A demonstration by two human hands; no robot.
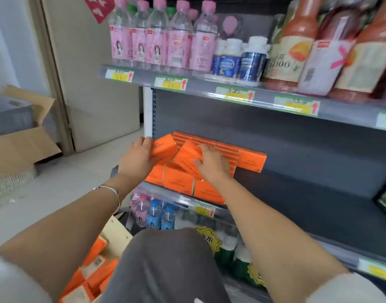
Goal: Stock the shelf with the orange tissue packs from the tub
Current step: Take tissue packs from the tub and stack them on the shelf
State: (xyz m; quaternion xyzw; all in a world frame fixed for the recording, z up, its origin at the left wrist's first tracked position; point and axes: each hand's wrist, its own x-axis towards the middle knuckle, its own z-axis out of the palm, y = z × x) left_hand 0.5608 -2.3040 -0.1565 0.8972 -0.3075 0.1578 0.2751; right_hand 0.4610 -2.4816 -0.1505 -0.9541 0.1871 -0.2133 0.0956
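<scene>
- My left hand (137, 158) grips one orange tissue pack (164, 148) by its left end, lifted above the near left corner of the shelf (318, 193).
- My right hand (211, 166) holds a second pack (186, 157), tilted, just right of the first, with my fingers curled over its top.
- Both hang over the stocked packs (251, 160), which fill the left part of the shelf in rows.
- To do this well, I should level each pack and seat it flush on the row beneath, edges lined up with its neighbours.
- I'd set them one at a time, so neither nudges the front row off the lip.
- The spare packs (93, 267) lie in the tub (115, 235), near left by my knee.
</scene>
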